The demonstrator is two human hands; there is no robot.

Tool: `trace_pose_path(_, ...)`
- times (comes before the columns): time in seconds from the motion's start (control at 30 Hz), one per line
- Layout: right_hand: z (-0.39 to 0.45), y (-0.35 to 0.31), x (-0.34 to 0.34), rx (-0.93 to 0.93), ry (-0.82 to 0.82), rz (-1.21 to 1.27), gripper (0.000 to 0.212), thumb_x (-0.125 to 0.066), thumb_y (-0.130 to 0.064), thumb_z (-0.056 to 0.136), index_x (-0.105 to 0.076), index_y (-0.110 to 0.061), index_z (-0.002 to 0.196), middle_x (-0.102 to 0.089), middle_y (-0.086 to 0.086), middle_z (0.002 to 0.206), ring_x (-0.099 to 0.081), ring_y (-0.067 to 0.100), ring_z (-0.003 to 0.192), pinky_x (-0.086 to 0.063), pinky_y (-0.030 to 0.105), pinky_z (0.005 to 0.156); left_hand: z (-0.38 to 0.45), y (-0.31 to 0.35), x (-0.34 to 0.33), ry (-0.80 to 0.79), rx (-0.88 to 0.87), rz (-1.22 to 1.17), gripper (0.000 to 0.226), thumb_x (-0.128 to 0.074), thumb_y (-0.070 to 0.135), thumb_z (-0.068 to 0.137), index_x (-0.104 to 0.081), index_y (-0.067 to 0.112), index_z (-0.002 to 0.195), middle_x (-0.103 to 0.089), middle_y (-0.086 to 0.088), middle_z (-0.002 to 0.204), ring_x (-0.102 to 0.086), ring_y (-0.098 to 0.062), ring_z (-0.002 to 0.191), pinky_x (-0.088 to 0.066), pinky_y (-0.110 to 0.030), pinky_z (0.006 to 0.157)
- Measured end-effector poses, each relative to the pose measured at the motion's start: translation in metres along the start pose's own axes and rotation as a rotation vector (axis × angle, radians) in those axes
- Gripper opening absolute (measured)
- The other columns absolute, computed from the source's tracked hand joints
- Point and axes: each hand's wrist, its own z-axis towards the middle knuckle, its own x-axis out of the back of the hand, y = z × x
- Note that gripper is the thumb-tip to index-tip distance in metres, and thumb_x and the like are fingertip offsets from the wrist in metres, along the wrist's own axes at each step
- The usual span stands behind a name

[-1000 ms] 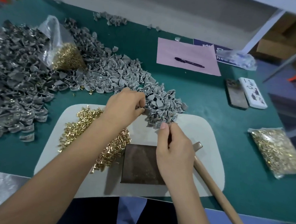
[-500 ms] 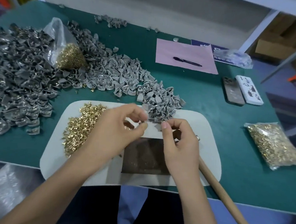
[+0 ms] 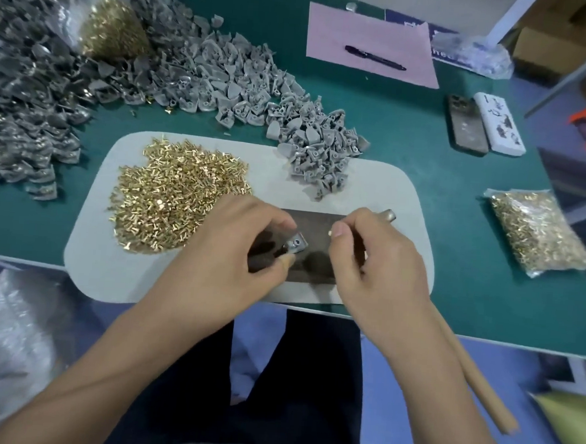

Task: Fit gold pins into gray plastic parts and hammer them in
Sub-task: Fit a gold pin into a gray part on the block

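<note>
My left hand (image 3: 235,252) pinches one gray plastic part (image 3: 297,245) over the dark metal block (image 3: 319,223). My right hand (image 3: 368,264) pinches a small gold pin (image 3: 330,233) at its thumb tip, just right of the part. A heap of loose gold pins (image 3: 180,194) lies on the white mat (image 3: 87,254) to the left. A small pile of gray parts (image 3: 319,155) sits at the mat's far edge. The hammer's wooden handle (image 3: 474,380) runs out from under my right hand toward the lower right, its metal head (image 3: 388,214) showing behind my fingers.
Large heaps of gray parts (image 3: 35,86) cover the green table (image 3: 455,231) at the left and back, with an open bag of pins (image 3: 111,35) among them. A sealed bag of pins (image 3: 538,233) lies right. Two phones (image 3: 483,123) and a pink sheet with a pen (image 3: 373,57) lie behind.
Both hands have drawn back from the gray pile to over the metal block. My left hand carries one gray part, and my right hand brings a pin beside it.
</note>
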Motion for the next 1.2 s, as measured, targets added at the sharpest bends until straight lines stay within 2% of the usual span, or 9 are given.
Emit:
trace_pose_path(0.2, 0.012, -0.010, 0.005, 0.158, -0.107, -0.140, 0.008, -0.057, -0.040, 0.094, -0.060, -0.033, 0.093, -0.058, -0.015, 0.091, -0.053, 0.006, 0.081, -0.045, 0.034, 0.059, 0.002, -0.002, -0.003, 0.053, 0.028, 0.041, 0.016, -0.077, 0.013, 0.084, -0.074, 0.020, 0.097, -0.057, 0.007, 0.097, -0.045, -0.012, 0.104, -0.032, -0.011, 0.092)
trace_pose_path(0.33, 0.019, -0.015, 0.008, 0.291, -0.200, -0.325, 0.003, -0.065, -0.034, 0.089, -0.065, -0.032, 0.091, -0.062, -0.010, 0.089, -0.060, 0.012, 0.080, -0.031, 0.026, 0.054, 0.004, -0.004, -0.003, 0.060, 0.043, 0.029, 0.016, -0.078, 0.013, 0.083, -0.076, 0.021, 0.097, -0.058, 0.006, 0.096, -0.047, -0.014, 0.103, -0.032, -0.011, 0.091)
trace_pose_path(0.5, 0.033, -0.029, 0.017, 0.420, -0.351, -0.522, 0.014, -0.056, -0.036, 0.093, -0.067, -0.028, 0.094, -0.061, -0.006, 0.090, -0.064, 0.023, 0.087, -0.045, 0.033, 0.057, 0.004, -0.004, -0.004, 0.066, 0.043, 0.027, 0.013, -0.080, 0.014, 0.083, -0.076, 0.019, 0.094, -0.058, 0.005, 0.095, -0.044, -0.012, 0.101, -0.031, -0.010, 0.089)
trace_pose_path(0.63, 0.044, -0.039, 0.019, 0.484, -0.413, -0.598, 0.016, -0.051, -0.035, 0.098, -0.064, -0.028, 0.097, -0.060, -0.006, 0.094, -0.060, 0.023, 0.097, -0.035, 0.033, 0.061, 0.004, -0.004, -0.003, 0.064, 0.034, 0.020, 0.011, -0.080, 0.011, 0.083, -0.076, 0.017, 0.091, -0.058, 0.004, 0.094, -0.044, -0.012, 0.097, -0.031, -0.010, 0.088)
trace_pose_path(0.77, 0.046, -0.033, 0.018, 0.394, -0.419, -0.444, 0.011, -0.055, -0.039, 0.095, -0.064, -0.033, 0.097, -0.060, -0.012, 0.094, -0.059, 0.015, 0.096, -0.043, 0.033, 0.068, 0.005, -0.007, -0.003, 0.055, 0.060, -0.016, 0.013, -0.081, 0.014, 0.081, -0.077, 0.020, 0.090, -0.059, 0.005, 0.096, -0.047, -0.014, 0.101, -0.034, -0.014, 0.090)
trace_pose_path(0.87, 0.045, -0.020, 0.014, 0.169, -0.419, -0.201, 0.002, -0.069, -0.037, 0.088, -0.069, -0.038, 0.089, -0.058, -0.022, 0.075, -0.053, 0.000, 0.076, -0.038, 0.028, 0.063, 0.006, -0.008, -0.003, 0.061, 0.066, -0.010, 0.013, -0.081, 0.015, 0.081, -0.078, 0.022, 0.092, -0.058, 0.008, 0.096, -0.046, -0.012, 0.102, -0.031, -0.011, 0.091)
trace_pose_path(0.97, 0.038, -0.013, 0.008, 0.040, -0.395, 0.018, 0.007, -0.075, -0.031, 0.085, -0.072, -0.037, 0.086, -0.065, -0.022, 0.074, -0.058, 0.002, 0.072, -0.048, 0.030, 0.066, 0.005, -0.009, -0.004, 0.065, 0.061, -0.010, 0.014, -0.079, 0.015, 0.082, -0.078, 0.023, 0.093, -0.058, 0.007, 0.096, -0.046, -0.012, 0.102, -0.031, -0.011, 0.091)
trace_pose_path(1.1, 0.031, -0.014, 0.005, 0.020, -0.309, 0.080, 0.010, -0.076, -0.024, 0.081, -0.071, -0.031, 0.077, -0.062, -0.022, 0.068, -0.058, 0.004, 0.066, -0.039, 0.015, 0.058, 0.004, -0.010, -0.006, 0.078, 0.061, -0.023, 0.013, -0.079, 0.015, 0.083, -0.078, 0.023, 0.093, -0.057, 0.008, 0.097, -0.046, -0.011, 0.102, -0.029, -0.009, 0.091)
trace_pose_path(1.2, 0.033, -0.019, 0.007, 0.042, -0.327, 0.019, 0.010, -0.076, -0.018, 0.077, -0.071, -0.026, 0.072, -0.058, -0.016, 0.060, -0.057, 0.006, 0.063, -0.046, 0.022, 0.058, 0.003, -0.011, -0.006, 0.088, 0.063, -0.023, 0.015, -0.078, 0.014, 0.082, -0.077, 0.024, 0.092, -0.057, 0.010, 0.096, -0.045, -0.010, 0.101, -0.029, -0.007, 0.091)
